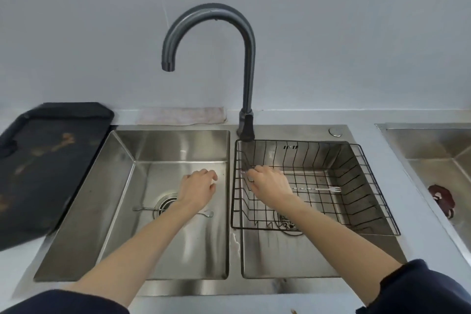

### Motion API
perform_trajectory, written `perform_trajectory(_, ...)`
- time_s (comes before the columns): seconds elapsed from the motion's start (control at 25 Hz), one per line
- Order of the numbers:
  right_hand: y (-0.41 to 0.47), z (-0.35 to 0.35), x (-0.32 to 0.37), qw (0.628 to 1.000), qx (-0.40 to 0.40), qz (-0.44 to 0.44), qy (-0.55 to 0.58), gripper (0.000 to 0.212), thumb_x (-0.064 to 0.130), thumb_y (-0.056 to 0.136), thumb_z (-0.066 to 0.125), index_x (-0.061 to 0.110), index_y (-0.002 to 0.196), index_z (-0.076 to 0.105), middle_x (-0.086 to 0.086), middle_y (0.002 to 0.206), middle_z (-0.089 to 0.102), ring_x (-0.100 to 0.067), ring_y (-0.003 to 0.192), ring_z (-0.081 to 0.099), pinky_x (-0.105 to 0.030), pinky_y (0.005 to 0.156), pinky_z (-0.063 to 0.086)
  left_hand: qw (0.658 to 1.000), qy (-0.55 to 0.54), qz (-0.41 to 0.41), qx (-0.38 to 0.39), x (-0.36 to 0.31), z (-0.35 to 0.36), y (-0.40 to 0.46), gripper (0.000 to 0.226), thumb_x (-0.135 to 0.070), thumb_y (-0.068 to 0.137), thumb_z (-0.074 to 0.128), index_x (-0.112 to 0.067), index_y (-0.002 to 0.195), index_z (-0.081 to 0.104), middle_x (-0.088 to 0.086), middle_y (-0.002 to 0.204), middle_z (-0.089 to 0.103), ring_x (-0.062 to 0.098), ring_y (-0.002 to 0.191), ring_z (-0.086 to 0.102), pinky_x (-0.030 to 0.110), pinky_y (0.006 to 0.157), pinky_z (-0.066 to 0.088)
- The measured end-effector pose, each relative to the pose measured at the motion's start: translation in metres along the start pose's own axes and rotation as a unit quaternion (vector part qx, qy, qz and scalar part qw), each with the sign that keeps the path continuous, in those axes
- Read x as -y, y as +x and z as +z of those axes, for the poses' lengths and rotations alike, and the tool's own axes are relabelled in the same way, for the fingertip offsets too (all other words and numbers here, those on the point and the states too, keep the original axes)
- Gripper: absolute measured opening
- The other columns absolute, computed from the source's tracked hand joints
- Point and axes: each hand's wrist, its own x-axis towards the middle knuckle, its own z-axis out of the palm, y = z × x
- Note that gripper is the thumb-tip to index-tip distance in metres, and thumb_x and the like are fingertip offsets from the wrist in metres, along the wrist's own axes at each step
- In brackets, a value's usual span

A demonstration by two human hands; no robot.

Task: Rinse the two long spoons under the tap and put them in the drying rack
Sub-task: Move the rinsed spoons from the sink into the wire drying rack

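Two long metal spoons lie flat on the floor of the left basin. One spoon has its bowl to the left of the drain. The other spoon shows only its bowl end beside my left forearm, which hides the rest. My left hand hovers palm down over this basin, fingers loosely curled, holding nothing. My right hand is over the left part of the black wire drying rack in the right basin, fingertips near its left wall, with nothing visible in it. No water runs from the dark grey tap.
A small metal fork lies in the rack. A dark tray sits on the counter to the left, and a folded cloth lies behind the sink. Another steel basin at the far right holds a dark red object.
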Motion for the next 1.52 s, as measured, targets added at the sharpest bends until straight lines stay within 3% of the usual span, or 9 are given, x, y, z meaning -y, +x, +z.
perform_trajectory(0.44, 0.051, 0.044, 0.103, 0.997, 0.060, 0.027, 0.041, 0.034, 0.016, 0.097, 0.042, 0.014, 0.129, 0.050, -0.006, 0.132, 0.055, -0.026, 0.123, 0.049, -0.037, 0.099, 0.040, 0.996, 0.033, -0.028, 0.075, 0.130, 0.002, -0.010, 0.034, -0.023, 0.095, 0.043, -0.017, 0.127, 0.049, 0.004, 0.131, 0.055, 0.025, 0.122, 0.051, 0.036, 0.100, 0.038)
perform_trajectory(0.84, 0.093, 0.124, 0.142, 0.975, 0.203, 0.088, 0.020, 0.033, 0.007, 0.094, 0.041, 0.008, 0.126, 0.051, -0.013, 0.130, 0.054, -0.031, 0.122, 0.049, -0.041, 0.099, 0.041, 0.971, 0.026, -0.017, 0.239, 0.195, 0.065, 0.018, 0.043, -0.026, 0.094, 0.043, -0.016, 0.136, 0.040, 0.009, 0.137, 0.048, 0.029, 0.128, 0.044, 0.044, 0.104, 0.037)
perform_trajectory(1.16, 0.118, 0.186, 0.144, 0.954, 0.278, 0.108, 0.037, 0.038, -0.002, 0.087, 0.045, 0.008, 0.123, 0.051, -0.014, 0.127, 0.050, -0.032, 0.119, 0.046, -0.044, 0.096, 0.045, 0.971, -0.010, -0.009, 0.237, 0.204, 0.104, 0.043, 0.038, -0.019, 0.093, 0.044, -0.015, 0.130, 0.046, 0.007, 0.137, 0.045, 0.026, 0.126, 0.042, 0.040, 0.099, 0.039)
perform_trajectory(1.52, 0.133, 0.200, 0.137, 0.960, 0.268, 0.074, 0.027, 0.034, -0.002, 0.085, 0.050, 0.009, 0.117, 0.052, -0.012, 0.124, 0.051, -0.030, 0.118, 0.046, -0.043, 0.093, 0.046, 0.974, -0.005, 0.005, 0.228, 0.209, 0.127, 0.055, 0.031, -0.018, 0.095, 0.040, -0.018, 0.123, 0.054, 0.001, 0.132, 0.052, 0.022, 0.128, 0.038, 0.034, 0.100, 0.034)
